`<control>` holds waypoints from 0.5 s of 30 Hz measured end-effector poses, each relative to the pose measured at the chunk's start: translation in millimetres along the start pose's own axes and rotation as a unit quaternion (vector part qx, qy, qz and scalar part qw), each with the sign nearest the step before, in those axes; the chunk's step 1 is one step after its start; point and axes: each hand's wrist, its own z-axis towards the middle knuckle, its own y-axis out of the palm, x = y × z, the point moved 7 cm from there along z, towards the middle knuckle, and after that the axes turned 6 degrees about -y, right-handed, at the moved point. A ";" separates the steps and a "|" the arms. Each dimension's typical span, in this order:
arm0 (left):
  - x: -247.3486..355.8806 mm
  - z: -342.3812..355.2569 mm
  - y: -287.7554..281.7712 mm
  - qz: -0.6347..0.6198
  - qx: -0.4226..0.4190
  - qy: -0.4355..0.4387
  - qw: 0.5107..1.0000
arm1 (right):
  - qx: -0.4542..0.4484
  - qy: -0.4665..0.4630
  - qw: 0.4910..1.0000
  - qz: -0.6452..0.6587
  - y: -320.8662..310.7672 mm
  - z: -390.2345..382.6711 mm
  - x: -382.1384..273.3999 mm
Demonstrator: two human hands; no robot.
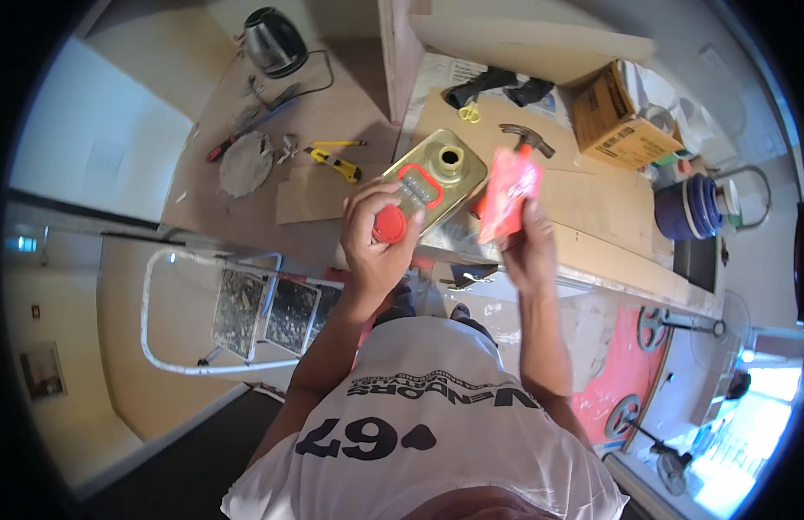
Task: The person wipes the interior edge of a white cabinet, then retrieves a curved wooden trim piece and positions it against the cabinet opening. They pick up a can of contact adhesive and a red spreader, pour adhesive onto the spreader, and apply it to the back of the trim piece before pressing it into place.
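Observation:
My left hand [367, 243] is closed round a red screw cap [390, 224], with its fingers against the near left side of a metal can [465, 190]. The can has a gold-coloured top, a red-edged carrying handle [429, 196] and an uncapped round spout [451, 158]. Just to the right of the can, my right hand [531, 247] grips a bright pinkish-red plastic packet [511, 192] by its lower right edge. The packet is slightly blurred and partly covers a claw hammer [532, 139] lying behind it.
Left on the cardboard-covered counter lie a yellow utility knife [335, 164], a pencil [339, 143] and a pale disc [246, 165]. A kettle [275, 43] and yellow scissors [469, 112] sit farther back. A cardboard box [617, 121] and blue jug [679, 210] stand right; a stepladder [246, 312] stands lower left.

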 end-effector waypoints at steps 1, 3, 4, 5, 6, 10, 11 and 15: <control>-7.9 -4.3 -4.7 -0.044 0.027 -0.022 0.998 | 0.008 0.032 0.999 0.017 3.2 -7.0 21.8; -14.7 -9.0 -13.8 -0.112 0.057 -0.086 0.988 | 0.001 0.023 0.999 0.047 30.1 -13.3 36.8; -18.0 -11.1 -18.4 -0.147 0.071 -0.117 0.980 | -0.025 0.014 0.999 0.041 46.7 -13.9 34.7; -29.8 -12.0 -20.6 -0.216 0.097 -0.190 0.953 | -0.053 -0.034 0.996 -0.057 53.8 -11.3 28.5; -39.4 -10.6 -28.0 -0.299 0.131 -0.214 0.921 | -0.081 -0.084 0.982 -0.152 61.6 -7.8 23.6; -91.7 -11.5 -74.7 -0.394 0.274 -0.328 0.814 | -0.071 -0.144 0.922 -0.353 77.6 8.3 20.4; -117.9 -19.4 -91.5 -0.351 0.290 -0.366 0.811 | -0.063 -0.132 0.932 -0.332 72.4 11.2 22.4; -209.5 -44.4 -116.1 -0.048 0.165 -0.512 0.842 | -0.030 -0.100 0.972 -0.209 54.9 11.9 30.3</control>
